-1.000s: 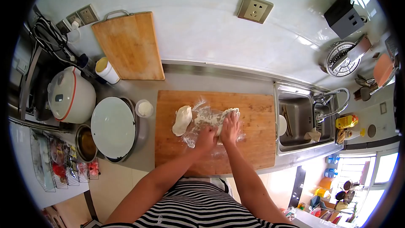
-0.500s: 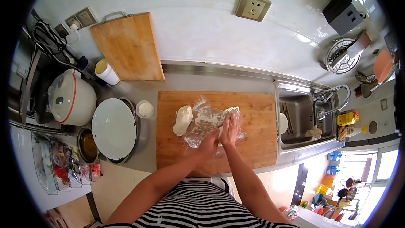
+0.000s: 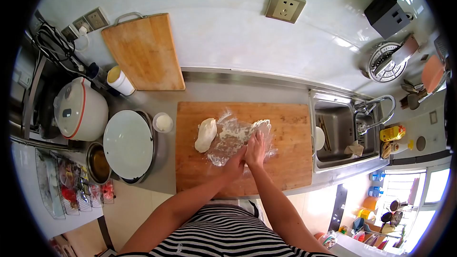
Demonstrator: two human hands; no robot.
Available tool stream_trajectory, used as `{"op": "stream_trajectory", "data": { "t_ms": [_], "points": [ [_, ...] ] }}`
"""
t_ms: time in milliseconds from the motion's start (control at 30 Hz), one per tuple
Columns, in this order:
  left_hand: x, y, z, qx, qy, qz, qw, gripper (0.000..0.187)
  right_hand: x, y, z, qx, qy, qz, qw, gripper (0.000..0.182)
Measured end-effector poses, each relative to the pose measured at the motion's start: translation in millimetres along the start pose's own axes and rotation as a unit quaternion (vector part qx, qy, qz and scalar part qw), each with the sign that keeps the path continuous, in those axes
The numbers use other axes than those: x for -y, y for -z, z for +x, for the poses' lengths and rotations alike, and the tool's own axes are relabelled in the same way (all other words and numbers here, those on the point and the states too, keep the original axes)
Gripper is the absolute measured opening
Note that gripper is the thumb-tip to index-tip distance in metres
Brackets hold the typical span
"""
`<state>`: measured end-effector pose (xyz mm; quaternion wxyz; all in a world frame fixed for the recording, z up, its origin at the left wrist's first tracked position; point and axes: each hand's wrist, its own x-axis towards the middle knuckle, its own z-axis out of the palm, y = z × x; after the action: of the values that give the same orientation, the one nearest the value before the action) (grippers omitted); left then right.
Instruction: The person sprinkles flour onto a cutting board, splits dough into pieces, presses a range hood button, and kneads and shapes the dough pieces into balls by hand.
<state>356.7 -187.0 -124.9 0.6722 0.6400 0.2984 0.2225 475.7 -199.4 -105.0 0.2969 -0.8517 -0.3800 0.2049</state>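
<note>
My right hand [image 3: 256, 148] lies with its fingers stretched forward, palm down, pressing on dough that it mostly hides. Against its thumb side is my left hand [image 3: 234, 163], fingers curled round the near end of that dough. A smooth, long lump of dough [image 3: 205, 134] rests apart, left of both hands. White flour [image 3: 233, 132] is spread over the wooden board [image 3: 290, 138] between the lump and my hands. Just beyond my right fingertips is a thick white floury patch [image 3: 262, 124].
Left of the board stand a small cup of white powder [image 3: 163, 123], a large white enamel lid or basin [image 3: 128, 138], a pot of brown liquid [image 3: 99, 164] and a rice cooker [image 3: 82, 112]. A cutting board [image 3: 145, 54] leans on the wall. The sink [image 3: 335, 157] is to the right.
My hands have drawn closer together, and the white dough that showed between them is now covered. The separate lump has stayed in place.
</note>
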Motion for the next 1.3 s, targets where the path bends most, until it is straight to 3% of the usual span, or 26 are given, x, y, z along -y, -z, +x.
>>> {"op": "stream_trajectory", "data": {
  "t_ms": [33, 100, 133, 300, 433, 500, 633, 700, 833, 933, 1000, 1200, 1300],
  "points": [
    [0.1, 0.4, -4.2, -0.001, 0.003, 0.000, 1.000, 0.054, -6.5, -1.2, -7.7, 0.003, -0.001, 0.001, 1.000, 0.045],
    [0.0, 2.6, -10.1, -0.010, -0.059, 0.126, 0.990, 0.054, -17.1, 4.1, -15.7, -0.017, 0.102, -0.061, 0.993, 0.045],
    [-0.2, 2.7, -9.0, -0.010, -0.059, 0.127, 0.990, 0.054, -20.0, 8.7, -9.2, -0.020, 0.131, -0.084, 0.988, 0.045],
    [-18.5, -6.8, 2.4, -0.077, 0.050, -0.090, 0.992, 0.055, -6.7, 5.1, 28.5, -0.039, 0.080, -0.105, 0.990, 0.045],
    [15.5, -4.4, 7.8, -0.017, 0.003, -0.046, 0.999, 0.055, 2.4, 5.2, 13.5, -0.007, 0.011, 0.006, 1.000, 0.044],
    [12.1, -2.0, 0.8, 0.012, -0.077, 0.130, 0.988, 0.055, -9.2, 2.9, -1.3, -0.018, 0.059, 0.019, 0.998, 0.043],
    [-13.4, -3.5, -4.2, -0.014, -0.054, 0.140, 0.989, 0.056, -19.1, 14.3, 17.7, -0.026, 0.129, -0.083, 0.988, 0.044],
    [-23.9, -9.7, 2.8, -0.100, 0.084, -0.104, 0.986, 0.058, -11.0, 10.5, 35.0, -0.017, 0.092, -0.089, 0.992, 0.046],
    [-20.3, -3.6, 10.6, -0.069, 0.087, -0.051, 0.993, 0.059, -9.8, -2.2, 40.6, -0.038, 0.082, -0.076, 0.993, 0.046],
    [3.8, 0.4, 8.3, -0.001, 0.019, 0.031, 0.999, 0.057, -15.7, -3.0, 16.2, 0.023, 0.070, -0.034, 0.997, 0.045],
    [5.3, 2.7, 5.6, 0.034, -0.082, 0.167, 0.982, 0.059, -23.9, 7.3, 4.3, 0.010, 0.095, -0.034, 0.995, 0.045],
    [-2.7, -8.7, 16.6, -0.067, 0.049, -0.016, 0.996, 0.062, -11.1, 5.9, 42.0, -0.036, 0.100, -0.074, 0.992, 0.045],
    [-8.0, -2.1, 18.7, -0.007, 0.028, 0.080, 0.996, 0.062, -2.2, 4.8, 37.7, -0.025, 0.073, -0.058, 0.995, 0.046]
  ]
}}
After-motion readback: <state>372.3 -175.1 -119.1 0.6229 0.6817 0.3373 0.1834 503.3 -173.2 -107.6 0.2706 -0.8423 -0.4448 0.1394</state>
